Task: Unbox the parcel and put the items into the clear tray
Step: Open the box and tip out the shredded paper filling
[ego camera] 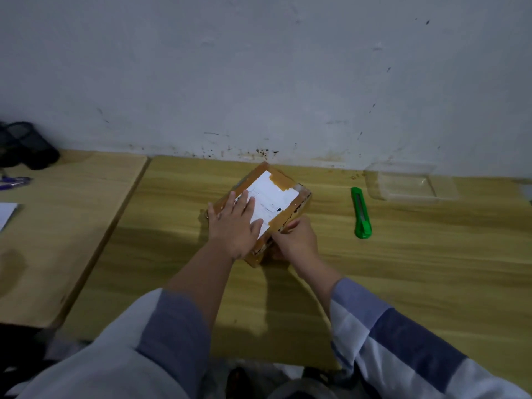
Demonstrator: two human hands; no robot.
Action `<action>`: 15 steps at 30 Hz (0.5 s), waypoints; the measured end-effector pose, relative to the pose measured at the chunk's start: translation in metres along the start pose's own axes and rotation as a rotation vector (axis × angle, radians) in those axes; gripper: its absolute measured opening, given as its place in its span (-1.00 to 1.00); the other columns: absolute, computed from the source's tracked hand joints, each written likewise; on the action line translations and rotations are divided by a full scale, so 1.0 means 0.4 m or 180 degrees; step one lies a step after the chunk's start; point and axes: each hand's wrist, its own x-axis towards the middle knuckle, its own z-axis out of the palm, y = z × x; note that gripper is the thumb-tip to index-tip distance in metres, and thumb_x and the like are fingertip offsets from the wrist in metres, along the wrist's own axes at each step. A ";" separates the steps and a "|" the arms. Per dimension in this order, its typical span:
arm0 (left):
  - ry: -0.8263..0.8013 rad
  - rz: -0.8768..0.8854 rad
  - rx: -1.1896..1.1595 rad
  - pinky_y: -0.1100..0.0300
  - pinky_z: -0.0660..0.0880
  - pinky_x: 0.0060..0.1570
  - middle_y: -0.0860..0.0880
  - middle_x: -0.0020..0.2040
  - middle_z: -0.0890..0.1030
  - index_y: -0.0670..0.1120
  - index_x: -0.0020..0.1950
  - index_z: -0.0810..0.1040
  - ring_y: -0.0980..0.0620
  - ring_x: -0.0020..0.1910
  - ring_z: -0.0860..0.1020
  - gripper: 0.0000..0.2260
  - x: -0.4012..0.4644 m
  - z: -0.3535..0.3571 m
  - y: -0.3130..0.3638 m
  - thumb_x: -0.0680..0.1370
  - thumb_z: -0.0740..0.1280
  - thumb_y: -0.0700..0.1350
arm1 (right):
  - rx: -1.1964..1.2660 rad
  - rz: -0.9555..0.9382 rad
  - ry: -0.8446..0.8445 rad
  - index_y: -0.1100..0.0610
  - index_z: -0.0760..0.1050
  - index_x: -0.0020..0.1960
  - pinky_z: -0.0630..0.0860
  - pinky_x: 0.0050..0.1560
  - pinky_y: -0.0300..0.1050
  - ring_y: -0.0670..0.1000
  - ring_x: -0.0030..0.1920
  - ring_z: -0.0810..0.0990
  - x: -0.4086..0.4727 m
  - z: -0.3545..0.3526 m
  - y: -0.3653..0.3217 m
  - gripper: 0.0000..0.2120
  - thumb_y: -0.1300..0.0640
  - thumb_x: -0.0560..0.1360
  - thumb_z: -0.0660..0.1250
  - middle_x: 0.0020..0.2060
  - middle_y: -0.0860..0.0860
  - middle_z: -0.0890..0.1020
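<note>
A brown cardboard parcel (280, 180) with a white label and brown tape lies on the wooden table, turned at an angle, near the wall. My left hand (234, 223) rests flat on its top, fingers spread over the label. My right hand (296, 240) grips the parcel's near right edge with curled fingers; I cannot tell whether it pinches tape. The clear tray (411, 182) sits empty at the back right by the wall. A green utility knife (361, 213) lies between the parcel and the tray.
The wooden table (403, 269) meets a second table (72, 226) on the left across a narrow gap. On that one stand a black mesh holder (28, 145), purple pens (14, 181) and a white paper (5, 214). A grey wall rises right behind.
</note>
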 end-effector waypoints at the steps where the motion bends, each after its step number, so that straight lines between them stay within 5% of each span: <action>1: 0.0009 0.0041 -0.0014 -0.27 -0.22 0.42 0.06 0.56 -0.27 0.03 0.57 -0.19 -0.01 0.53 -0.29 -0.47 -0.001 0.003 -0.013 0.64 -0.15 0.16 | -0.0098 -0.0060 -0.0012 0.05 0.28 -0.09 0.65 -0.22 0.07 0.18 -0.14 0.64 -0.006 0.013 0.001 -0.69 0.15 0.38 0.42 -0.07 0.12 0.58; 6: 0.0104 0.0422 0.0059 -0.21 -0.30 0.42 0.10 0.55 -0.30 0.05 0.56 -0.23 0.01 0.51 -0.35 -0.47 0.003 0.019 -0.054 0.64 -0.17 0.17 | -0.1659 -0.0734 0.0412 0.01 0.23 0.27 0.41 0.18 0.03 0.14 0.25 0.34 0.020 0.003 -0.026 -0.39 0.05 0.31 0.44 0.22 0.09 0.34; 11: 0.0239 0.0544 -0.0042 -0.19 -0.33 0.41 0.09 0.56 -0.26 0.04 0.56 -0.18 0.01 0.52 -0.33 -0.48 0.008 0.032 -0.068 0.65 -0.15 0.16 | -0.2884 -0.1872 0.0391 -0.04 0.50 0.19 0.34 0.20 0.02 0.14 0.27 0.33 0.114 -0.045 -0.093 -0.70 0.11 0.46 0.31 0.24 0.06 0.42; 15: 0.0210 0.0689 0.0005 -0.16 -0.34 0.42 0.13 0.56 -0.26 0.07 0.56 -0.19 0.05 0.51 -0.34 -0.47 0.019 0.023 -0.098 0.64 -0.14 0.18 | -0.3498 -0.2006 -0.0346 -0.04 0.52 0.25 0.33 0.30 0.05 0.16 0.36 0.31 0.158 -0.078 -0.110 -0.67 0.15 0.51 0.25 0.41 0.03 0.35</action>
